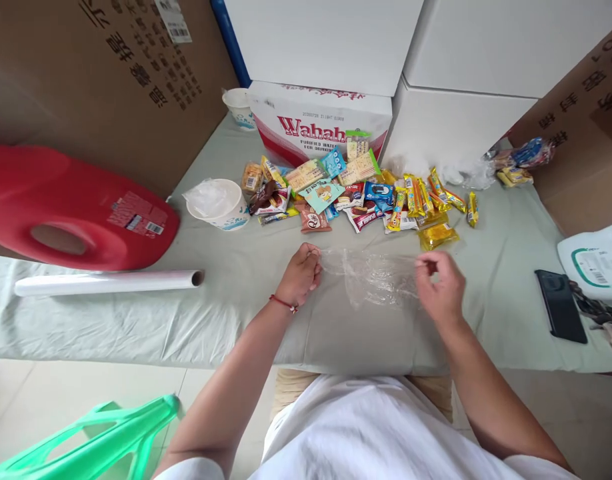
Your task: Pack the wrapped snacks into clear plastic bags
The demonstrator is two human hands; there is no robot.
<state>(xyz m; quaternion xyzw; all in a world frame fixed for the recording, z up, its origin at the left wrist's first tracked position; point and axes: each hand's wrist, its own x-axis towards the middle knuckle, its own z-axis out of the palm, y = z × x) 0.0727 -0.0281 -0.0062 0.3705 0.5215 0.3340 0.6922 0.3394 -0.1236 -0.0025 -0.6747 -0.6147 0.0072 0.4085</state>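
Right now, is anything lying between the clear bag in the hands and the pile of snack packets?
Nothing visible: both hands, left hand and right hand, hold the clear bag; only bare cloth separates it from the snack packets.

A red plastic jug (61, 210) lies at the left above a roll of clear film (106, 283), two paper cups (221, 205) sit left of a heap of snack packets (356, 190) before a Wahaha carton (319, 123), and a black phone (560, 305) rests at far right.

Head-worn view, looking forward and down

The single camera sits close above the cloth-covered table (226, 320), facing stacked boxes (331, 47) beyond; forearms enter from the bottom edge, wide lens bending the edges.
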